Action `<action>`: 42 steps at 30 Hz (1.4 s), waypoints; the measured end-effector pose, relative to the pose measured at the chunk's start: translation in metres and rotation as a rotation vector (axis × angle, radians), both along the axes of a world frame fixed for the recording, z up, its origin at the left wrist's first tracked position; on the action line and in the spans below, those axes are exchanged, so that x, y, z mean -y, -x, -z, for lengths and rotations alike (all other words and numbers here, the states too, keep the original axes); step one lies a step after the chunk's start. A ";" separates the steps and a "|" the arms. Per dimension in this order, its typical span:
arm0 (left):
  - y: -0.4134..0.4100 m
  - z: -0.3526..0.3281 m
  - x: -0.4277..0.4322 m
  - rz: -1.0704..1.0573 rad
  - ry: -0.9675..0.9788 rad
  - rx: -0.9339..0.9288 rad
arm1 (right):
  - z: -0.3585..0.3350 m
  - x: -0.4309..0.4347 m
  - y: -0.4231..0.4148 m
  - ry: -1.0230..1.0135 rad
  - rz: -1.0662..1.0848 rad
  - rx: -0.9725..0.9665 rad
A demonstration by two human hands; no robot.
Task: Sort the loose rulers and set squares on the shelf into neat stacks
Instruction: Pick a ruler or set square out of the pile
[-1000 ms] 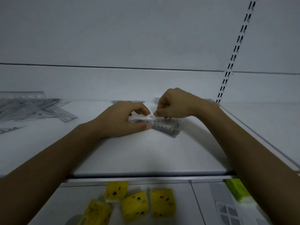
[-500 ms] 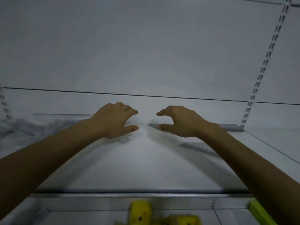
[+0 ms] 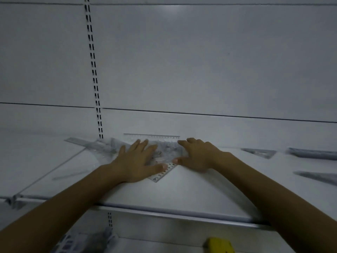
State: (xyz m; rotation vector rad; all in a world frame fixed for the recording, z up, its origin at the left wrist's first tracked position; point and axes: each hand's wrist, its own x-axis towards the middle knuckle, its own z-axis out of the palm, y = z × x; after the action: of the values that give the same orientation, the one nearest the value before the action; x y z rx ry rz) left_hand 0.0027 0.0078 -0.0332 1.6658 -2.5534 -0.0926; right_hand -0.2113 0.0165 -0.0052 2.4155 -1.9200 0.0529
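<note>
I see the left hand (image 3: pixel 135 159) pressed flat, fingers spread, on a heap of clear rulers and set squares (image 3: pixel 168 152) mid-shelf (image 3: pixel 182 190), near the back wall. The right hand (image 3: pixel 197 155) touches the heap's right edge, fingers loosely apart, gripping nothing.

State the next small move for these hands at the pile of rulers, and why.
Probably draw both hands together to square up the pile: the left hand lies flat on it, the right hand touches its edge, and a ruler end sticks out in front.
</note>
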 end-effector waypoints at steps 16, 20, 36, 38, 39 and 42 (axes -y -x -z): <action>0.005 -0.004 0.042 0.365 0.293 -0.417 | 0.009 0.025 0.001 0.261 -0.051 0.076; 0.005 -0.007 0.043 0.392 0.341 -0.549 | 0.007 0.032 0.006 0.369 -0.015 0.267; -0.002 -0.009 0.044 0.203 0.370 -0.833 | 0.002 0.014 0.033 0.292 0.367 0.361; -0.002 -0.011 0.043 0.191 0.389 -0.857 | 0.001 0.012 0.027 0.345 0.352 0.428; -0.003 -0.012 0.044 0.193 0.412 -0.862 | 0.001 0.010 0.024 0.376 0.352 0.445; -0.003 -0.012 0.045 0.215 0.473 -0.850 | 0.003 0.007 0.019 0.441 0.346 0.504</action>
State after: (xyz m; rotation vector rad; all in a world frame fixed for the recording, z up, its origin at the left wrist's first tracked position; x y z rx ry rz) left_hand 0.0061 -0.0367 -0.0208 0.8949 -1.8830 -0.1544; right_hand -0.2299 0.0097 -0.0079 1.8709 -2.1807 1.0319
